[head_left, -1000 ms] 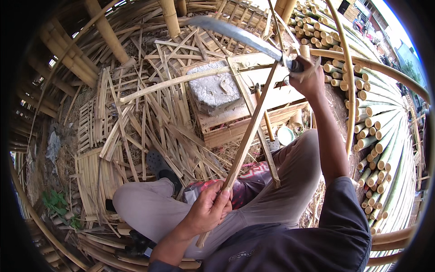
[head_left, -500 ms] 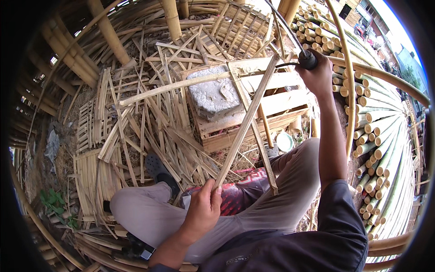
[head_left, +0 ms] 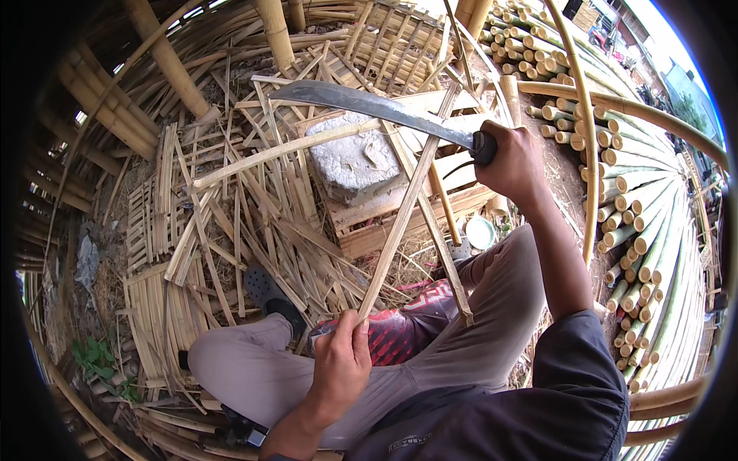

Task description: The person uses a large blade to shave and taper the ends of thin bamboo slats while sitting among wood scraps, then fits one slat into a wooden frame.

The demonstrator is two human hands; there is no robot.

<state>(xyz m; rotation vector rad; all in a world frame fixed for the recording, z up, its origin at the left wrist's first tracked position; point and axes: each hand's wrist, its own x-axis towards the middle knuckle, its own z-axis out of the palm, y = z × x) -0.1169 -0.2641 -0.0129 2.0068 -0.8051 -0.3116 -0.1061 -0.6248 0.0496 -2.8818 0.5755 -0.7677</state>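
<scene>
From where I stand, with the rough grey block (head_left: 354, 157) as reference: well to its left lies a flat slatted panel (head_left: 157, 307) of split bamboo. Nearer the block's left side, dry, thin bamboo slats (head_left: 280, 223) form a loose tangle. The block, squarish and pitted, rests on a plank-built surface (head_left: 373, 240). On its near side, the left hand (head_left: 342, 369) is clamped round the lower end of a narrow, straight bamboo strip (head_left: 401, 219), slanting up past the block's right. A machete (head_left: 369, 102), its grey metal blade curved, crosses the strip beyond the block; contact cannot be confirmed. Right of the block, the right hand (head_left: 513, 161), apart from the left, grips the dark handle. Farther right, round, smooth poles (head_left: 642, 200) are stacked.
</scene>
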